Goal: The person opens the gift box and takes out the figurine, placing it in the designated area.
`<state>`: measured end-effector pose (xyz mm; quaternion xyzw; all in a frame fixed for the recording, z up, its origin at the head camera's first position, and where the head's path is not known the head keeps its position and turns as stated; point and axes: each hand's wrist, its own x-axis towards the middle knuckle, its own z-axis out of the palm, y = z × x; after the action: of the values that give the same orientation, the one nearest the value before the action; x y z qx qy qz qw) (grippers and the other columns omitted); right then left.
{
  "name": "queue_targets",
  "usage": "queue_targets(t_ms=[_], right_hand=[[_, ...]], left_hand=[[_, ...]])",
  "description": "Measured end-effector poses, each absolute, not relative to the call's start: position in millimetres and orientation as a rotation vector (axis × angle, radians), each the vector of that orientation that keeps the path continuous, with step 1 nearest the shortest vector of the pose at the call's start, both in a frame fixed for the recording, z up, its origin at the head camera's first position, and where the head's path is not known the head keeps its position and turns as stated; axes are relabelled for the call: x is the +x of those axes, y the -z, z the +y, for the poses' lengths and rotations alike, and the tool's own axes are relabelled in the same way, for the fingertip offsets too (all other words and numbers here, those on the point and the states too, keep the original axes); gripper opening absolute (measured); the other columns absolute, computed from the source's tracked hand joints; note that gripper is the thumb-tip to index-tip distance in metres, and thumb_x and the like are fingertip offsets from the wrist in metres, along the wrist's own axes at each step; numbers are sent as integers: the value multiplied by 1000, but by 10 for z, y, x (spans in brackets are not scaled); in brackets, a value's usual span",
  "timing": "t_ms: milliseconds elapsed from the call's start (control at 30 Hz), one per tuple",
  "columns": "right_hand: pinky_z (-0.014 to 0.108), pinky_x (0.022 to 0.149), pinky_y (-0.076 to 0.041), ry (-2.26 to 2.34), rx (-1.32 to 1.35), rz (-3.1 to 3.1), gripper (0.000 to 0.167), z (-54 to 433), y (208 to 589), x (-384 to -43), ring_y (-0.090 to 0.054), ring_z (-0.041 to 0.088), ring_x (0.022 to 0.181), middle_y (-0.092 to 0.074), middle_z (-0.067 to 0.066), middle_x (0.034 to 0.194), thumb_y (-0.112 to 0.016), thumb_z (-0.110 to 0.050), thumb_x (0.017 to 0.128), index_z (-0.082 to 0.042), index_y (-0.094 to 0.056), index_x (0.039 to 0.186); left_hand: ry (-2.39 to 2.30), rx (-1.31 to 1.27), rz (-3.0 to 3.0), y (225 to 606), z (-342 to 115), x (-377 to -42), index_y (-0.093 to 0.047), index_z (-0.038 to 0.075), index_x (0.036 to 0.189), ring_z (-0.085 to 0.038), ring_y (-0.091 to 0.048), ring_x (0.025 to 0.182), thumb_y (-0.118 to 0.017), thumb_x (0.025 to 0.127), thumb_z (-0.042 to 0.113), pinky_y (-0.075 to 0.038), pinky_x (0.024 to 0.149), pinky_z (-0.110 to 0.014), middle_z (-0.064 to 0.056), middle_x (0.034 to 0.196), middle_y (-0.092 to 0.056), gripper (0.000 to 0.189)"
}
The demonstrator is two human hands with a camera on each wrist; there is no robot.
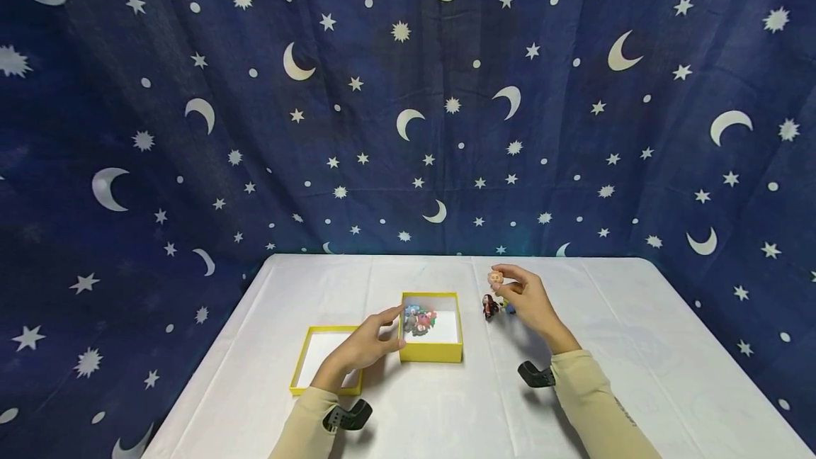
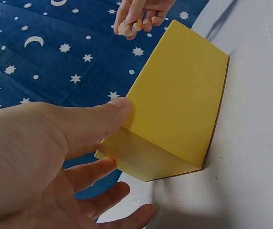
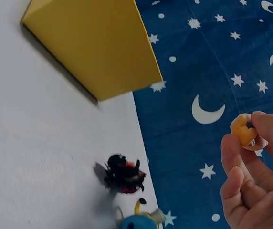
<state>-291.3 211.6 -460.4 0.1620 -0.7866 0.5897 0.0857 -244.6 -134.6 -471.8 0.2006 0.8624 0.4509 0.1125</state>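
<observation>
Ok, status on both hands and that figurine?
Right hand pinches pale figurine, raised. Left hand touches yellow box. No obstruction visible over box.

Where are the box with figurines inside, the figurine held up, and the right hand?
Box (image 1: 431,353): head view, front wall.
Held figurine (image 3: 244,134): right wrist view, its orange part.
Right hand (image 1: 533,303): head view, back of hand.

No word, number, label or brand can be read in any of the three views. In the head view, a short row of dark marks can be seen along the outer side of the right sleeve; lettering may be meant by it, but it is shown too small and too slanted to be made out
</observation>
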Motion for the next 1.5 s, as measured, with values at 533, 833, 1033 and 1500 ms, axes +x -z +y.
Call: queue_targets(t_ms=[533, 833, 1033, 1500], right_hand=[[29, 62, -60, -1680, 373, -2341, 39, 2514, 4724, -2924, -73, 8, 79, -61, 35, 124, -65, -5, 97, 10, -57, 131], [22, 68, -55, -1636, 325, -2378, 42, 2694, 4817, -2961, -69, 1, 76, -59, 39, 130, -65, -4, 96, 12, -55, 134], [23, 70, -55, -1582, 295, -2419, 36, 2640, 4591, -2756, -62, -5, 73, -61, 41, 125, -63, -1, 97, 16, -57, 128], [17, 70, -52, -1569, 285, -2441, 40, 2939, 4952, -2967, -68, 3, 79, -65, 37, 122, -65, -10, 98, 13, -58, 130]], left_hand=[[-1331, 583, 2530, 4718, -1343, -2439, -36, 7, 157, -45, -37, 146, -68, 96, 13, -27, 121, -63, -17, 163, -35, 69], [-1335, 571, 2524, 4704, -1341, -2432, -35, 8, 158, -47, -37, 146, -67, 97, 14, -26, 121, -65, -19, 164, -33, 69], [-1346, 585, 2523, 4721, -1335, -2431, -35, 6, 157, -47, -37, 145, -67, 97, 13, -26, 121, -64, -19, 163, -34, 69], [-1370, 577, 2506, 4722, -1332, -2419, -36, 6, 157, -48, -37, 145, -67, 97, 12, -25, 121, -66, -22, 163, -33, 68]])
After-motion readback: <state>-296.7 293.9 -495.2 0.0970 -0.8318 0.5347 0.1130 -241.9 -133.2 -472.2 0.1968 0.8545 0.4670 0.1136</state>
